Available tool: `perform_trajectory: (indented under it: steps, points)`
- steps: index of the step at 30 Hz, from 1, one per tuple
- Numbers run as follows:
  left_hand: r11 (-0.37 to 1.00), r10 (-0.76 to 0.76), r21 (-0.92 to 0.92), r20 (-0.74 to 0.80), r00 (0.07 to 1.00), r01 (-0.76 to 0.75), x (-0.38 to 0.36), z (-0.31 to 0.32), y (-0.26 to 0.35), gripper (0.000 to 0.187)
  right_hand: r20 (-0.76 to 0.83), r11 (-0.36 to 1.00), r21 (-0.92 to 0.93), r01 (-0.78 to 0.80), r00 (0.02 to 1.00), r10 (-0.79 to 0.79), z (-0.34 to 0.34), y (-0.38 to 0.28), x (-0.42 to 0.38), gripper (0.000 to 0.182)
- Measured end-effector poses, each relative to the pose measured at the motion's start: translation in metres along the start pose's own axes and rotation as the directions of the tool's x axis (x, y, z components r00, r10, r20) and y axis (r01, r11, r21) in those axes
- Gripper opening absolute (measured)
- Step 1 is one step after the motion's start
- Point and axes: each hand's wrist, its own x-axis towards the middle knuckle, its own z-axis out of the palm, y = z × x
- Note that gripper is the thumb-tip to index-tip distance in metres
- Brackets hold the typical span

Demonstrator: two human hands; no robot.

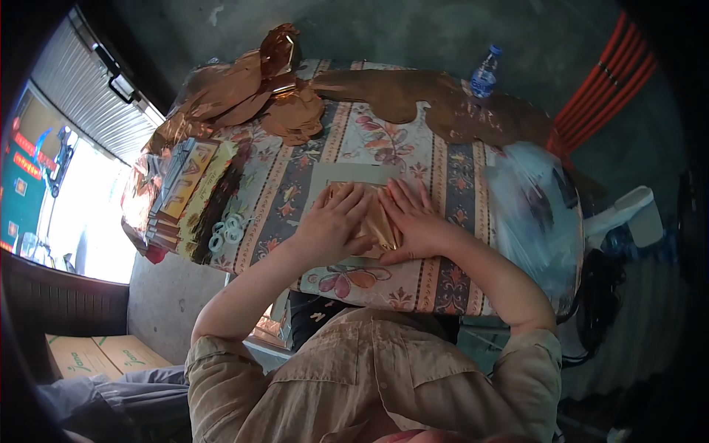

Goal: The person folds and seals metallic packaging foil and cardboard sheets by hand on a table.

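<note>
Left hand (pixel 334 221) and right hand (pixel 417 225), fingers extended, lie on shiny gold foil sheet (pixel 379 223) over flat grey-green board (pixel 354 173). Paired contact likely prevents slipping.

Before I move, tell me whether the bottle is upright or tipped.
Upright: the bottle stands on its base, blue cap on top.

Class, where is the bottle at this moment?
In the head view, the bottle stands on the brown sheet near the far edge of the table, right of centre, beyond the right hand and left of the red tubes.
</note>
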Motion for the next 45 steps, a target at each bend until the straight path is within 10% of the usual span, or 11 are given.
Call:
perform_trajectory:
  steps: [11,45]
  points:
    - [0.998,0.068,0.021,-0.019,0.998,-0.067,0.007,0.022,0.021,0.077,-0.128,0.973,0.229,-0.031,0.990,0.061,0.001,0.025,-0.044,0.133]
    - [0.994,0.098,0.048,-0.033,0.995,-0.096,0.007,0.021,0.025,0.080,-0.109,0.998,0.050,0.031,0.994,-0.025,0.010,0.026,-0.049,0.129]
